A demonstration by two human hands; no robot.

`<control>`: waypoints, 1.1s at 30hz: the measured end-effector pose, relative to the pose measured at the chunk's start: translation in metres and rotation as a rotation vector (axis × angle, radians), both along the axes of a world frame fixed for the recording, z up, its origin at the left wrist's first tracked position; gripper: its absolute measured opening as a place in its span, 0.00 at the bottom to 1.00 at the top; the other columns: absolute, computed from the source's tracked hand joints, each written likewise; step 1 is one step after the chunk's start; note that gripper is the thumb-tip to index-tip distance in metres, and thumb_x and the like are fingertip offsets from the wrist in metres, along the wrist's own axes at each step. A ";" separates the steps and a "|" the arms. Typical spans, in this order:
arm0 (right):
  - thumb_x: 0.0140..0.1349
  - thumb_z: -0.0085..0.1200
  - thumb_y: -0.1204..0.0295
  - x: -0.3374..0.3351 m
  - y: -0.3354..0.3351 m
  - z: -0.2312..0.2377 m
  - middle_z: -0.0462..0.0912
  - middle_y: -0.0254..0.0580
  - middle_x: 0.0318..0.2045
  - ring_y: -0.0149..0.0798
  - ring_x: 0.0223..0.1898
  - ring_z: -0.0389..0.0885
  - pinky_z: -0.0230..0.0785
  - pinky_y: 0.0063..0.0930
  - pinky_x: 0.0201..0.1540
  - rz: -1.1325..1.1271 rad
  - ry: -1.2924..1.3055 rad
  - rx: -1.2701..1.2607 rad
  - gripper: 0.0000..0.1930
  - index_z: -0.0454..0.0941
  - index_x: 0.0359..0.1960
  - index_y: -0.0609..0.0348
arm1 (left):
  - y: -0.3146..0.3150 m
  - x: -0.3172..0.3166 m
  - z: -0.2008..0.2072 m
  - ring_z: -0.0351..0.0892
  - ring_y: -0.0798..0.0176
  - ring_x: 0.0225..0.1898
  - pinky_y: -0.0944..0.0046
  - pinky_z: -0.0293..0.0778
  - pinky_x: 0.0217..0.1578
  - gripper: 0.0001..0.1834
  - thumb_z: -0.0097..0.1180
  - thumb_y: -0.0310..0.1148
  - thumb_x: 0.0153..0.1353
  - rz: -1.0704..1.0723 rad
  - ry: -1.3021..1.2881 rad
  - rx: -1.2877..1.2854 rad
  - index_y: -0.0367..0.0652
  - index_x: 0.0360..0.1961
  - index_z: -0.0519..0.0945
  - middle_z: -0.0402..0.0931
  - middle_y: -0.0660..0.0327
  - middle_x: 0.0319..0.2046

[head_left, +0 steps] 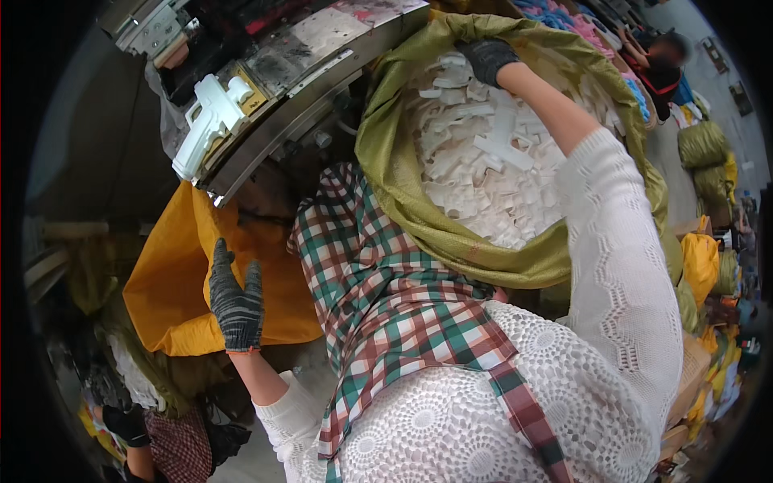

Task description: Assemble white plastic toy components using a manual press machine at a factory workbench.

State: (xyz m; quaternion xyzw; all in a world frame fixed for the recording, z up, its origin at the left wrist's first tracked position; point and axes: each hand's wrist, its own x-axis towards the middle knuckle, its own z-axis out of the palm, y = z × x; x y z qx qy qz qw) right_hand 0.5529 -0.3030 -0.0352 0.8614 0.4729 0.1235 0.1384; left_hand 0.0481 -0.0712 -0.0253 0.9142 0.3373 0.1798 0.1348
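My left hand [236, 302], in a dark knit glove, hangs open with fingers spread in front of an orange sack [173, 282], touching nothing I can make out. My right hand [485, 59], also gloved, reaches up to the far rim of an olive-green woven sack [394, 173] and looks closed on that rim. This sack is filled with several white plastic moulded parts [483, 153]. A white moulded piece [211, 121] rests on the metal machine [322, 48] at the upper left. I wear a white lace top and a checked scarf [378, 290].
A person in a dark top [662, 64] is at the upper right near coloured bundles. Green and yellow sacks [702, 201] line the right side. Another person's gloved hand [125, 425] shows at the lower left near white scraps.
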 end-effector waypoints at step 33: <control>0.44 0.66 0.71 -0.219 0.043 0.123 0.78 0.39 0.40 0.35 0.41 0.77 0.71 0.27 0.43 0.549 0.731 0.671 0.23 0.75 0.46 0.55 | 0.028 0.100 0.057 0.64 0.46 0.55 0.52 0.59 0.55 0.30 0.58 0.39 0.51 -0.035 -0.393 0.657 0.39 0.55 0.67 0.66 0.49 0.54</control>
